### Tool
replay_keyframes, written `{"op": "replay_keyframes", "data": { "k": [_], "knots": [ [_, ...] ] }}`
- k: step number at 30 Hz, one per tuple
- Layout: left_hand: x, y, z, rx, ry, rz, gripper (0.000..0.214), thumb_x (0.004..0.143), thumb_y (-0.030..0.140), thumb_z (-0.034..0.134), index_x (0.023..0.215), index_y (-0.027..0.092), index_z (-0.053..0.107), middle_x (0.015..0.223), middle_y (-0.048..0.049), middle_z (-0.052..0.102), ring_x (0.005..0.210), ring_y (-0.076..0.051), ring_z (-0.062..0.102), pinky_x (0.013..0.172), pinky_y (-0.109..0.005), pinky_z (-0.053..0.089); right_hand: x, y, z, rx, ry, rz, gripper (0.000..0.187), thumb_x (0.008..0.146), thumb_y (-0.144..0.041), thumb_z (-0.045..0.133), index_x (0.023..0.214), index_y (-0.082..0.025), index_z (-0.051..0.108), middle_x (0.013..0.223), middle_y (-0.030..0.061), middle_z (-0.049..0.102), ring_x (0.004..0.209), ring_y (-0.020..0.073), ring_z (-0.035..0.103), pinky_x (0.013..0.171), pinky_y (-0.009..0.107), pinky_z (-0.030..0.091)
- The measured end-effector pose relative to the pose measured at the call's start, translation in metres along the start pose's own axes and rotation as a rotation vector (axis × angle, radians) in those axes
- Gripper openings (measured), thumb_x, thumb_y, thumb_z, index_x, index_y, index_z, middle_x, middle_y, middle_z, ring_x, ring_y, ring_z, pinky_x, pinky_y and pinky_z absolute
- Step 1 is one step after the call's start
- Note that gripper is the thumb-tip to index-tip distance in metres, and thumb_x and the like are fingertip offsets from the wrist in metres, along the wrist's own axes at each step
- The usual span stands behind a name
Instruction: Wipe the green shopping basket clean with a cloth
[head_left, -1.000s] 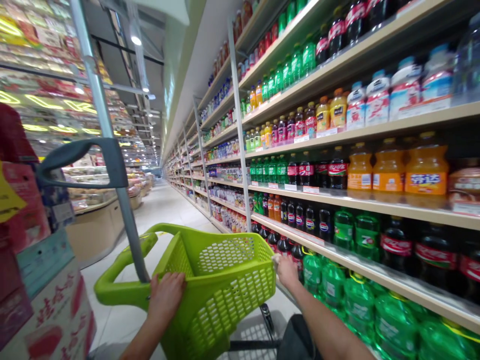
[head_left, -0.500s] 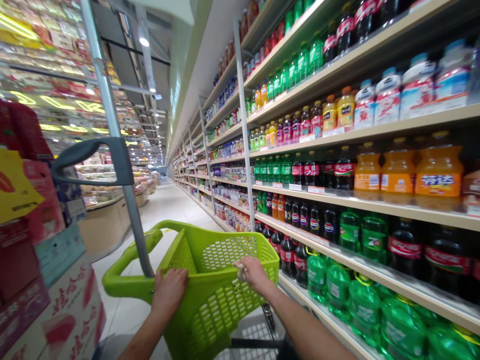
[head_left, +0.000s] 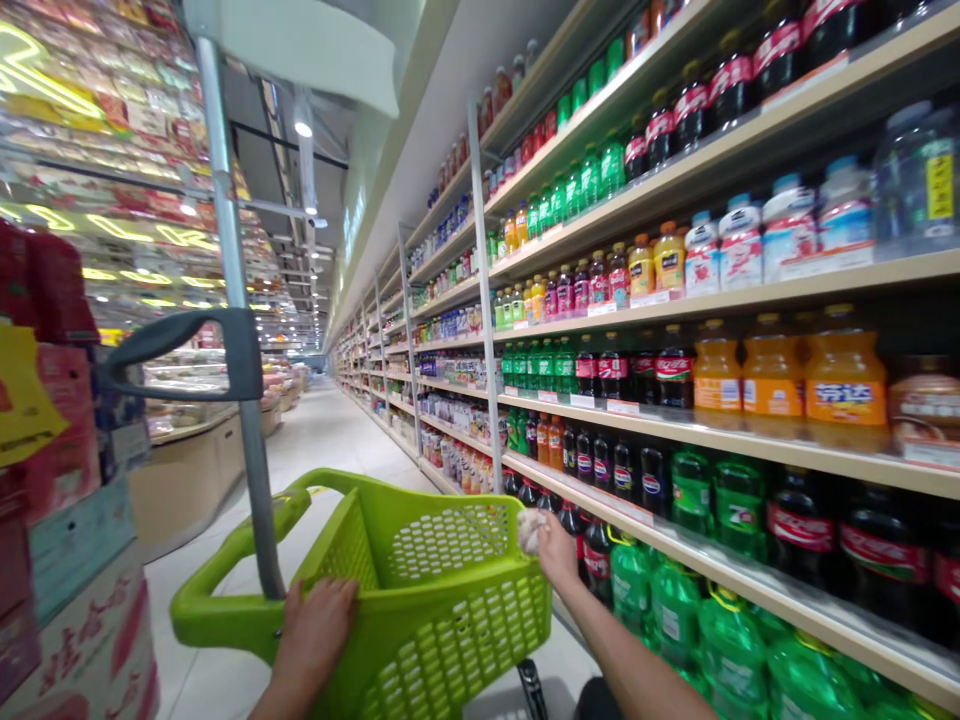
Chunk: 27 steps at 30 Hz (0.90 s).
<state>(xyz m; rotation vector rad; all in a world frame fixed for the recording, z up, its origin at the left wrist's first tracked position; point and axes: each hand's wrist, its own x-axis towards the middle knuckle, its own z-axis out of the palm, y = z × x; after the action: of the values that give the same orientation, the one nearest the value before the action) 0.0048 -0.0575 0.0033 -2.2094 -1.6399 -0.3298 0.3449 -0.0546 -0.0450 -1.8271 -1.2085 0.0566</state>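
Observation:
A green plastic shopping cart basket (head_left: pixel 450 650) with perforated walls fills the lower middle of the view. My left hand (head_left: pixel 315 632) is closed over its near rim, thumb side up by the metal pole. In my right hand (head_left: pixel 558 554) is a crumpled whitish cloth or tissue (head_left: pixel 531 530), pinched at the basket's right corner; it appears to touch the rim there. The inside of the basket that shows holds nothing visible. A grey handle (head_left: pixel 180 350) is fixed to the upright metal pole (head_left: pixel 229 200) at the cart's left end.
Long shelves (head_left: pixel 645 410) of bottled drinks run along the right, with large green bottles (head_left: pixel 679 610) at the bottom. Stacked cartons (head_left: pixel 82 560) stand close on the left. A pale tiled aisle (head_left: pixel 319 420) stretches ahead, past a display counter (head_left: pixel 191 465).
My right hand has moved the whitish cloth rightward from the near rim to the basket's right corner. My left hand keeps its hold, and the view has shifted slightly.

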Motion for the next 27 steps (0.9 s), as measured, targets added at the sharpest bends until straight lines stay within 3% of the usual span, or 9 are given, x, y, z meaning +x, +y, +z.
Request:
{"op": "replay_keyframes", "data": {
  "k": [2, 5, 10, 13, 16, 18, 21, 23, 27],
  "knots": [
    [0.0, -0.001, 0.001, 0.005, 0.005, 0.001, 0.032, 0.08, 0.016, 0.03, 0.083, 0.021, 0.061, 0.09, -0.0046, 0.067, 0.097, -0.023, 0.055, 0.095, -0.049, 0.019, 0.008, 0.003, -0.008, 0.054, 0.096, -0.01, 0.048, 0.08, -0.016, 0.031, 0.126, -0.016, 0.044, 0.114, 0.0073, 0.059, 0.096, 0.0171, 0.058, 0.08, 0.023, 0.041],
    [-0.001, -0.001, 0.002, 0.004, 0.005, 0.0, 0.032, 0.081, 0.016, 0.03, 0.083, 0.021, 0.062, 0.091, -0.0049, 0.066, 0.097, -0.023, 0.055, 0.095, -0.049, 0.019, 0.01, 0.018, -0.01, 0.055, 0.142, -0.024, 0.051, 0.077, -0.011, 0.03, 0.125, -0.014, 0.046, 0.123, 0.009, 0.052, 0.106, 0.0188, 0.052, 0.088, 0.026, 0.039],
    [-0.001, 0.0, 0.002, 0.002, 0.017, 0.005, 0.033, 0.082, 0.016, 0.029, 0.083, 0.021, 0.061, 0.091, -0.0052, 0.067, 0.096, -0.023, 0.055, 0.095, -0.048, 0.019, -0.019, 0.03, 0.02, 0.019, 0.036, -0.056, 0.044, 0.073, -0.007, 0.036, 0.107, -0.015, 0.061, 0.112, 0.0093, 0.06, 0.109, 0.0207, 0.051, 0.093, 0.031, 0.036],
    [-0.001, 0.001, 0.001, 0.011, 0.033, 0.003, 0.032, 0.081, 0.017, 0.03, 0.082, 0.021, 0.061, 0.089, -0.0051, 0.067, 0.096, -0.023, 0.056, 0.094, -0.048, 0.019, -0.036, 0.009, 0.042, -0.009, -0.029, -0.153, 0.044, 0.074, -0.005, 0.034, 0.109, -0.012, 0.06, 0.114, 0.0122, 0.058, 0.114, 0.0219, 0.047, 0.099, 0.035, 0.03],
    [-0.002, 0.003, -0.002, 0.009, 0.035, 0.002, 0.03, 0.081, 0.018, 0.031, 0.081, 0.02, 0.061, 0.089, -0.0051, 0.067, 0.096, -0.023, 0.056, 0.094, -0.049, 0.02, -0.047, -0.016, 0.057, -0.014, -0.122, -0.27, 0.046, 0.074, -0.004, 0.036, 0.112, -0.018, 0.059, 0.116, 0.0077, 0.058, 0.113, 0.0192, 0.047, 0.098, 0.034, 0.03],
    [-0.002, 0.003, -0.004, 0.008, 0.024, 0.003, 0.03, 0.081, 0.018, 0.031, 0.081, 0.02, 0.061, 0.089, -0.0052, 0.067, 0.095, -0.023, 0.056, 0.094, -0.049, 0.02, -0.052, -0.023, 0.059, -0.045, -0.211, -0.411, 0.045, 0.073, -0.007, 0.044, 0.113, -0.025, 0.057, 0.119, 0.004, 0.056, 0.117, 0.0198, 0.043, 0.098, 0.035, 0.029],
    [-0.004, 0.002, -0.007, 0.012, 0.004, 0.003, 0.03, 0.082, 0.018, 0.03, 0.081, 0.019, 0.06, 0.089, -0.005, 0.067, 0.095, -0.023, 0.056, 0.094, -0.049, 0.02, -0.051, -0.01, 0.047, -0.15, -0.312, -0.556, 0.05, 0.072, -0.009, 0.05, 0.118, -0.029, 0.052, 0.13, 0.0043, 0.046, 0.124, 0.0239, 0.034, 0.099, 0.043, 0.024],
    [-0.005, 0.002, -0.007, 0.011, 0.001, 0.004, 0.029, 0.082, 0.018, 0.031, 0.081, 0.019, 0.06, 0.089, -0.0051, 0.067, 0.095, -0.023, 0.056, 0.094, -0.049, 0.02, -0.043, 0.01, 0.032, -0.182, -0.312, -0.475, 0.049, 0.074, -0.007, 0.046, 0.118, -0.027, 0.052, 0.132, 0.0055, 0.045, 0.123, 0.0226, 0.035, 0.099, 0.04, 0.026],
    [-0.006, 0.001, -0.006, 0.009, 0.005, 0.008, 0.03, 0.082, 0.018, 0.031, 0.082, 0.019, 0.061, 0.088, -0.0058, 0.067, 0.095, -0.024, 0.056, 0.093, -0.049, 0.021, -0.023, 0.046, 0.008, -0.137, -0.208, -0.187, 0.04, 0.074, -0.005, 0.041, 0.107, -0.019, 0.061, 0.118, 0.0096, 0.057, 0.111, 0.0204, 0.049, 0.092, 0.031, 0.035]
  ]
}}
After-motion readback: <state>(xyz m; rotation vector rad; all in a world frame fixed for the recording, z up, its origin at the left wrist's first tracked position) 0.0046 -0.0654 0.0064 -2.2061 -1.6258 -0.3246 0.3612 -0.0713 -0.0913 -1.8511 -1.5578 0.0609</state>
